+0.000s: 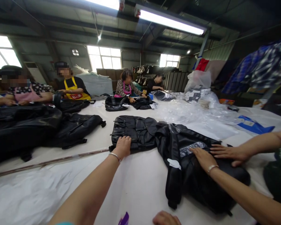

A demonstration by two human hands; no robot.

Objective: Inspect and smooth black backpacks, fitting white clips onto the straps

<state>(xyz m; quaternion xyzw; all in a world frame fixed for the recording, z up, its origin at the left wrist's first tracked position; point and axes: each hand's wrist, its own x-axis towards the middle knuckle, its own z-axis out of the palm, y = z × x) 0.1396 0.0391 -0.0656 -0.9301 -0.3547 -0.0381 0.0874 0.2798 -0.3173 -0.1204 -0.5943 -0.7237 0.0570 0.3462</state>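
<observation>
Pocketed black bag: spread flat on the white table, mid-view, against the strapped backpack.
Black bags at left: heaped loosely — hiding any contents.
Left hand: resting with bent fingers at the pocketed bag's near edge, apparently to steady it; impossible to tell whether clenched.
Right hand: partly cut off at bottom — bent at the fingers, impossible to tell whether grasping anything.
Backpack: lying straps up, bulging, perhaps filled; bearing clear film.
Co-worker's hands: laid across it, likely holding it still.
Translucent sack: standing beyond, swollen with unidentifiable contents.
</observation>
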